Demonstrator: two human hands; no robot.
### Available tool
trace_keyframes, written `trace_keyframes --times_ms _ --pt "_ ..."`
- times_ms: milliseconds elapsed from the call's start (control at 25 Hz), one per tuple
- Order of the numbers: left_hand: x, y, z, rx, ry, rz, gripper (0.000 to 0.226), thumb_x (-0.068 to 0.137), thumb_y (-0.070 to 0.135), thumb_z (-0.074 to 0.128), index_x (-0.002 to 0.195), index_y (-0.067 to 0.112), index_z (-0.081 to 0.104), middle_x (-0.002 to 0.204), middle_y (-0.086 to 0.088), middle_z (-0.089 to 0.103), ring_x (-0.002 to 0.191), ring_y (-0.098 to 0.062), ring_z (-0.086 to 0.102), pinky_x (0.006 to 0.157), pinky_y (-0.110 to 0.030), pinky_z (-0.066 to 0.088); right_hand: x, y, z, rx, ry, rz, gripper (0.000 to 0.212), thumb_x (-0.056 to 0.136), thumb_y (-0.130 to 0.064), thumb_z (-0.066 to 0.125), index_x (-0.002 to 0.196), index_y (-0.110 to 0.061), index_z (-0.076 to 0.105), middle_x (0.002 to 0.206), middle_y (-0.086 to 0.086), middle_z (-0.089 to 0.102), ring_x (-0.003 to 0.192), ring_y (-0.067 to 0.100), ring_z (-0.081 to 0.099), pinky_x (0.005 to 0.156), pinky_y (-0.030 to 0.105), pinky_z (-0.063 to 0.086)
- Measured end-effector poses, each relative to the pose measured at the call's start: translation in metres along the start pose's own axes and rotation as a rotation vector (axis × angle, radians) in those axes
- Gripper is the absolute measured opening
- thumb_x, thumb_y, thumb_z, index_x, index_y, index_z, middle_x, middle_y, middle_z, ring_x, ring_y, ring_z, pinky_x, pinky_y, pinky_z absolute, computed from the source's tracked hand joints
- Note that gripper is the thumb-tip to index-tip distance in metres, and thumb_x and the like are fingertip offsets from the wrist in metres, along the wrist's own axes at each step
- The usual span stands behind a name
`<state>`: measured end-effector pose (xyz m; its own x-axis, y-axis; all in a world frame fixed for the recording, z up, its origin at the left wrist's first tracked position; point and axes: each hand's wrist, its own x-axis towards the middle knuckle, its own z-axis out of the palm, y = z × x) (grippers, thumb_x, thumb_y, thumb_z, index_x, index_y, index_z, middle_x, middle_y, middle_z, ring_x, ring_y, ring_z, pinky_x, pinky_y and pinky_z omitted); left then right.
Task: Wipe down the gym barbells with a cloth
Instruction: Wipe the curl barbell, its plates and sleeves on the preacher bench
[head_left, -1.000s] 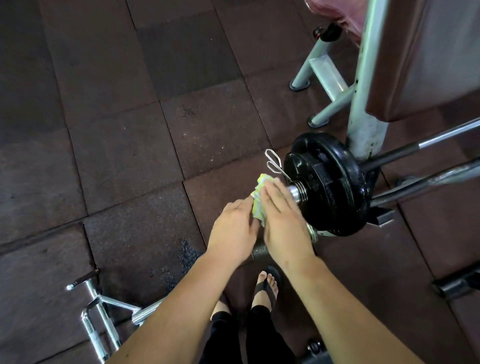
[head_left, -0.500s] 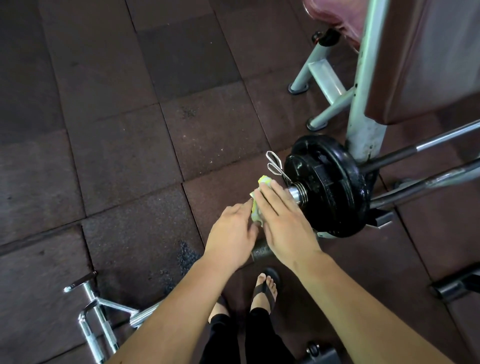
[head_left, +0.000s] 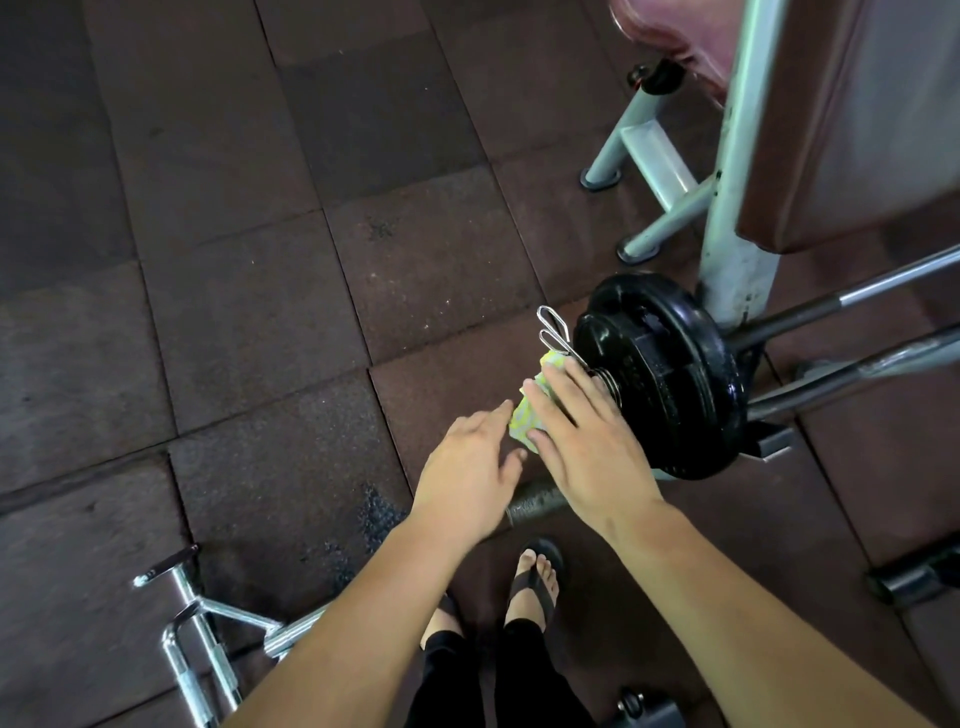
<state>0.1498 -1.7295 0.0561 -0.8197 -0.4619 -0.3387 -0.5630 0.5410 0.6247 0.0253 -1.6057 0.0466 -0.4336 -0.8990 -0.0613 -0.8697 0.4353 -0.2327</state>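
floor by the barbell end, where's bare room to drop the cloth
Free: the dark rubber floor tiles left of the black weight plate, above the chrome cable handle. Crowded: right of the plate, among the steel bars and grey bench legs.

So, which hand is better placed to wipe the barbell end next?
The right hand: it holds the cloth at the end of the barbell, beside the black plate. The left hand is beside the cloth and grips nothing.
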Motion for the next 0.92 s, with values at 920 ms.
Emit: trace_keyframes --times_ms 920 --pt "0.004 0.002 0.001 0.007 -0.008 0.002 0.062 0.095 0.033 0.054 0.151 0.017 0.033 0.139 0.001 0.052 0.128 -0.020 0.044 0.103 -0.035 0.042 -0.005 0.006 -0.002 -0.014 0.055 0.040 0.045 0.101 -0.022 0.046 0.143 -0.007 0.051 0.153 0.009 0.045 0.149 0.027 0.028 0.118 0.047 0.031"
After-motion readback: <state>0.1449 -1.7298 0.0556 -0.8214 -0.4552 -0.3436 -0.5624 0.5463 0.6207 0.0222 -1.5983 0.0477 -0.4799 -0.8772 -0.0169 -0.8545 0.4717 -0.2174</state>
